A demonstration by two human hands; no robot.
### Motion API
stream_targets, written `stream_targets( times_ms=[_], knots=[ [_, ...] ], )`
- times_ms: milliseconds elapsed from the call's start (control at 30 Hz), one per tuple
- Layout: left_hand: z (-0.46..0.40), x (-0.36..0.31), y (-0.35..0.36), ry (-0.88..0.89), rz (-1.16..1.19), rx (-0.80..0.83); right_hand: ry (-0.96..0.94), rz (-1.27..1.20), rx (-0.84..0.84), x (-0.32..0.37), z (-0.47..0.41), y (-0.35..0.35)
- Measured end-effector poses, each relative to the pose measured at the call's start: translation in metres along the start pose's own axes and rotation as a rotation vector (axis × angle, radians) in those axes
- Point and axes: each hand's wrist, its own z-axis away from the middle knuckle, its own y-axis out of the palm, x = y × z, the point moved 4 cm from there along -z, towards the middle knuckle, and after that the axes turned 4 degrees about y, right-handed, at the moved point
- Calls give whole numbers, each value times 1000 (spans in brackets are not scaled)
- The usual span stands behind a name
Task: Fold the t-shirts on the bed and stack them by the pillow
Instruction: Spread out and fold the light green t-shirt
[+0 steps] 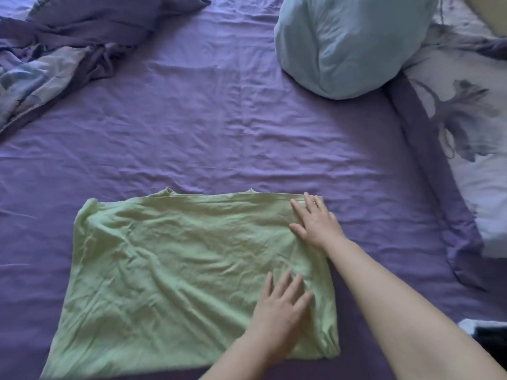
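A light green t-shirt (175,259) lies flat on the purple bed sheet (208,127), folded into a wrinkled rectangle in the lower middle of the view. My left hand (282,311) rests flat on the shirt's lower right part, fingers spread and straight. At the shirt's upper right corner, my right hand (315,220) presses down with straight fingers. A pale blue pillow (345,42) lies at the upper right, well beyond the shirt.
A crumpled purple and floral blanket (57,48) is bunched at the upper left. A white pillowcase with a dark flower print (466,119) runs along the right edge. A dark object (491,341) shows at the lower right corner.
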Motion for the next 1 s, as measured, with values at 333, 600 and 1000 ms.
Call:
stream_targets(
  times_ms=[333, 600, 1000],
  knots=[
    [-11, -65, 24, -108, -16, 296, 120, -350, -125, -7, 7, -1],
    [-8, -51, -21, -154, 78, -68, 523, -694, -77, -24, 24, -4],
    [66, 37, -75, -682, 315, 24, 233, -1262, 11, 68, 42, -34]
  ],
)
